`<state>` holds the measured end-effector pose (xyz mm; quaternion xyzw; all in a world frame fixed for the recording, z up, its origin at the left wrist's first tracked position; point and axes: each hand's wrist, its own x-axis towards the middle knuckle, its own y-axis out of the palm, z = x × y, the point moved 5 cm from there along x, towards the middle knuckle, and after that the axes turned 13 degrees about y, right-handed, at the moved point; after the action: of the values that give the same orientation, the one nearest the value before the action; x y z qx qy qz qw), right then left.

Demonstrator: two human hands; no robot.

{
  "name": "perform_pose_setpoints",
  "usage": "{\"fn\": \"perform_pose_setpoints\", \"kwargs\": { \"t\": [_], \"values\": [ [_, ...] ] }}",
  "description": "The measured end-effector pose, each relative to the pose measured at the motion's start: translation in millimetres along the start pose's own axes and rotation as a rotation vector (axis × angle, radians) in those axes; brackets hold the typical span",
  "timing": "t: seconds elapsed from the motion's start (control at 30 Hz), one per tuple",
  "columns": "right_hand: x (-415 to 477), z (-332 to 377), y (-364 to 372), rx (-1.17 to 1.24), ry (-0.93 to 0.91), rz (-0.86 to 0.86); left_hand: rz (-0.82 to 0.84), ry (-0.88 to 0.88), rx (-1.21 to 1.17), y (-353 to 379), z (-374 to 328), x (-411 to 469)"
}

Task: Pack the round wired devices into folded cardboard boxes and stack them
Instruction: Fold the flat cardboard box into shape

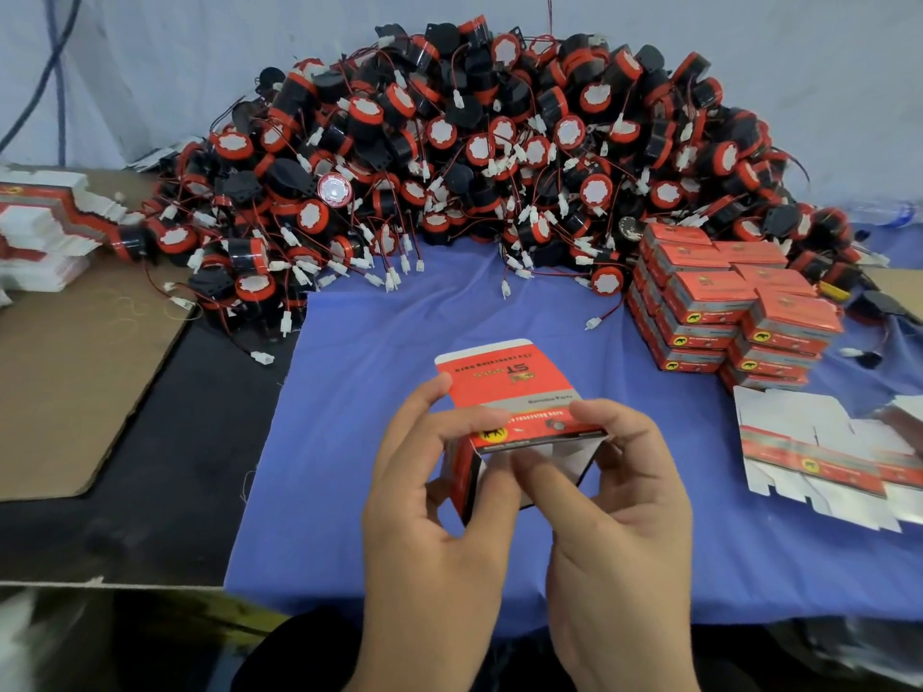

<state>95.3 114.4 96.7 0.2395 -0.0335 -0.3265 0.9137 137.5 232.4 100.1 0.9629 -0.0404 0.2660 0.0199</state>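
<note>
A red and white cardboard box (504, 387) is held above the blue cloth (349, 417), its open end toward me and its lid flap standing up at the far side. My left hand (429, 521) grips the box's left side. My right hand (619, 516) holds the right side, with fingers at the open end's flaps. A big heap of round red-and-black wired devices (474, 157) fills the back of the table. Closed packed boxes (724, 302) are stacked at the right.
Flat unfolded box blanks (824, 457) lie at the right near the cloth's edge. Another pile of flat blanks (45, 232) sits at the far left on a brown cardboard sheet (65, 382). A white wall stands behind the heap.
</note>
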Motion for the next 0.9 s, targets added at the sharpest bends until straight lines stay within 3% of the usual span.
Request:
{"fn": "perform_pose_setpoints", "kwargs": {
  "t": [0.37, 0.47, 0.53, 0.63, 0.7, 0.9],
  "values": [
    [2, -14, 1, 0.040, 0.110, -0.099, -0.047, 0.033, 0.114, 0, 1, -2],
    [1, -16, -1, 0.082, 0.186, -0.137, -0.074, -0.010, 0.019, -3, 5, -1],
    [3, -17, -3, 0.138, 0.279, -0.077, -0.088, -0.079, -0.104, -5, 10, 1],
    [2, -18, 6, 0.205, 0.415, 0.213, -0.068, -0.135, -0.237, -5, 12, 3],
    [2, -17, 8, 0.200, 0.430, 0.301, -0.040, -0.175, -0.302, -4, 13, 5],
    [7, -13, 4, 0.148, 0.285, 0.250, 0.118, -0.387, -0.452, -2, 23, 2]
  ]
}}
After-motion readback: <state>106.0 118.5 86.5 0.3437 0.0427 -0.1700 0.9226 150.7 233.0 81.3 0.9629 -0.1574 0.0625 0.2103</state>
